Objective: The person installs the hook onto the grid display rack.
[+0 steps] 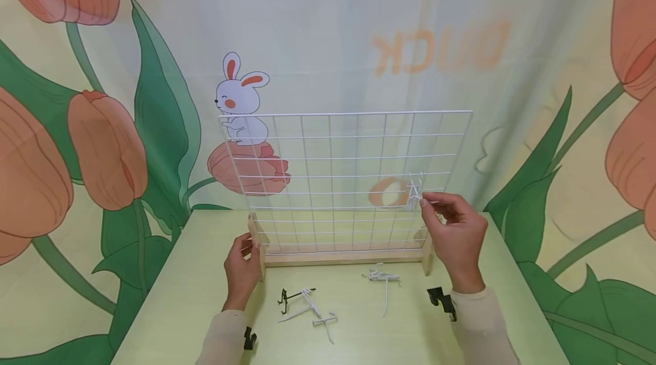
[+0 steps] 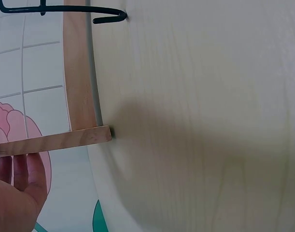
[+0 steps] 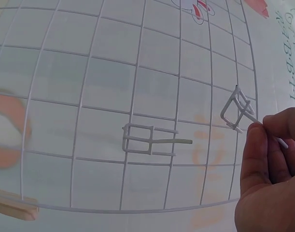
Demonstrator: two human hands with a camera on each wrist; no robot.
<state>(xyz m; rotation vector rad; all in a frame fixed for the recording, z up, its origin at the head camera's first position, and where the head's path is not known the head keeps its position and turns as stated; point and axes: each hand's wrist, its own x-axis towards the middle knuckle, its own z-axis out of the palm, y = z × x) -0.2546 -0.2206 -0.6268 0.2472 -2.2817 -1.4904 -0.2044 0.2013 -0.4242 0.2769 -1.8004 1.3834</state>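
A white wire grid stands upright in a wooden stand. My right hand pinches the prong of a white wire hook between thumb and fingers, close to the grid's right side. Another white hook hangs on the grid beside it, its prong sticking out; in the head view the two overlap. At the left end, my left hand holds the wooden side piece of the stand, fingertips against its edge. The thumb is hidden in the left wrist view.
On the table in front of the stand lie a black hook and several white hooks, some near the middle, others farther right. A curtain printed with tulips and a rabbit hangs behind.
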